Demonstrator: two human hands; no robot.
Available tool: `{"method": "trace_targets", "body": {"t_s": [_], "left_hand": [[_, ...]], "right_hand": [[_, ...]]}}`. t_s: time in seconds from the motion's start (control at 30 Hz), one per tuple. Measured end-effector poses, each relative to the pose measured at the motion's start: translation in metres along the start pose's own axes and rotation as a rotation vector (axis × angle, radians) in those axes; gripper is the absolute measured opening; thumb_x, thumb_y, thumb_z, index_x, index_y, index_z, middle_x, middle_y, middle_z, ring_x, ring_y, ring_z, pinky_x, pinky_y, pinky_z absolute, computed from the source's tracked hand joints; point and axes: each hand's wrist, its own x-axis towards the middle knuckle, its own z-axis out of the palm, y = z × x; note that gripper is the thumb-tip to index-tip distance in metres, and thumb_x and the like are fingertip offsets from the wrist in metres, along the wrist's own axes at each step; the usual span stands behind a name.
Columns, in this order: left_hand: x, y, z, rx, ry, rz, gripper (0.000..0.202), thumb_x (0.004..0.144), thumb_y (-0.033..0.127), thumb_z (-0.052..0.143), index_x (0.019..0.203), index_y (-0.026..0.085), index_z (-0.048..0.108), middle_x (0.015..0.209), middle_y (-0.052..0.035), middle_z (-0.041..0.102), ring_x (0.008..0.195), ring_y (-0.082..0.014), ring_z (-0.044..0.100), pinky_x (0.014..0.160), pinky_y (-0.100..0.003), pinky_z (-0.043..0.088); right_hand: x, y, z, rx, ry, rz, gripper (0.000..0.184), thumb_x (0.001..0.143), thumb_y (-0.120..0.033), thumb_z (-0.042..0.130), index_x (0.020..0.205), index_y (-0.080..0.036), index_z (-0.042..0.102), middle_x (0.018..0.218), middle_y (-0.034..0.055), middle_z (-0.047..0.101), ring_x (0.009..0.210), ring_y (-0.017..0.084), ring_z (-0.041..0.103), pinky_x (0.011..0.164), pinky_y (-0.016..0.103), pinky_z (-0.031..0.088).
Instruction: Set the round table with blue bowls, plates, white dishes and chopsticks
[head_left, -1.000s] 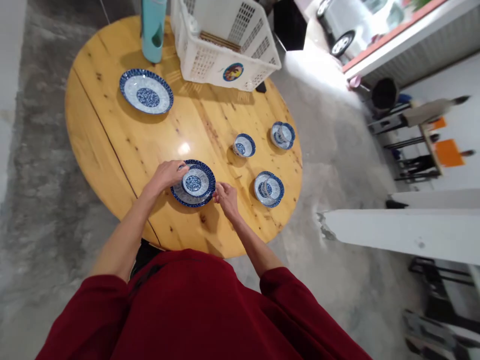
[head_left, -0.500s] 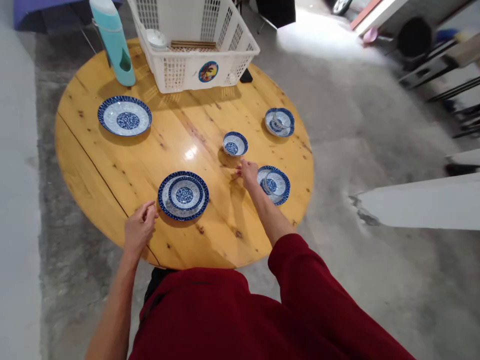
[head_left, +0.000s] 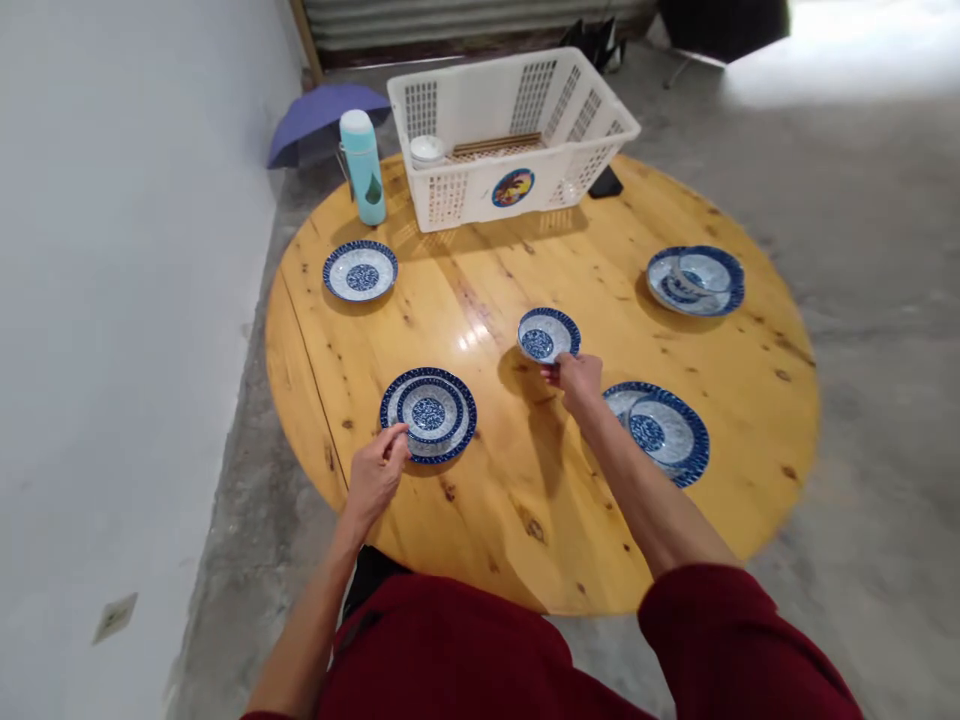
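Note:
My right hand [head_left: 577, 380] grips the near rim of a small blue-and-white bowl [head_left: 547, 335], which is tilted and held just above the wooden table, its shadow to the lower left. Some of the gripping fingers are hidden by the bowl and hand. My left hand [head_left: 379, 470] is at the lower left edge of a blue-rimmed plate [head_left: 466, 425], fingers curled together with nothing visible in them. Inside that plate sits a matching bowl [head_left: 429, 408]. Beside my right forearm is another plate [head_left: 694, 440] holding a clear glass bowl [head_left: 649, 425], partly covered by the arm.
On the round table [head_left: 495, 510], a plate [head_left: 360, 272] lies at the far left. Another plate [head_left: 660, 290] with a clear bowl stands far right. Behind are a turquoise bottle [head_left: 365, 175], a white basket [head_left: 457, 198] with chopsticks and bowls, and a black phone [head_left: 606, 183].
The view has swung left. My right hand has closed on the small bowl, and the bowl is now tilted. My left hand has moved in to the edge of the near plate.

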Motion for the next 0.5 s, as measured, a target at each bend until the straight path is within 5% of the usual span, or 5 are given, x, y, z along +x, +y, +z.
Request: {"method": "trace_targets", "body": {"t_s": [0.27,0.4,0.5], "left_hand": [[-0.001,0.030,0.005,-0.189,-0.143,0.008,0.054,0.096,0.049,0.045,0.134,0.015,0.062,0.083,-0.0060,0.073,0.066,-0.0172,0.065,0.072,-0.030,0.055],[-0.008,0.019,-0.017,-0.117,-0.169,0.032,0.065,0.096,0.056,0.043,0.144,0.013,0.054,0.081,-0.0039,0.069,0.069,-0.0180,0.066,0.075,-0.030,0.053],[-0.022,-0.004,-0.050,-0.049,-0.155,0.036,0.061,0.097,0.054,0.042,0.140,0.014,0.057,0.077,-0.0017,0.064,0.067,-0.0179,0.064,0.070,-0.029,0.051]], "right_hand": [[-0.115,-0.007,-0.018,-0.120,-0.518,-0.235,0.011,0.069,-0.029,0.059,0.067,-0.019,0.061,0.047,0.0013,0.060,0.040,0.014,0.055,0.041,0.022,0.044],[-0.182,0.008,0.005,-0.226,-0.683,-0.257,0.014,0.070,-0.034,0.054,0.067,-0.021,0.057,0.048,-0.0005,0.060,0.042,0.014,0.056,0.044,0.023,0.045],[-0.225,0.026,0.034,-0.264,-0.727,-0.237,0.015,0.072,-0.037,0.053,0.069,-0.023,0.052,0.048,-0.0022,0.059,0.042,0.015,0.056,0.044,0.023,0.044]]}}
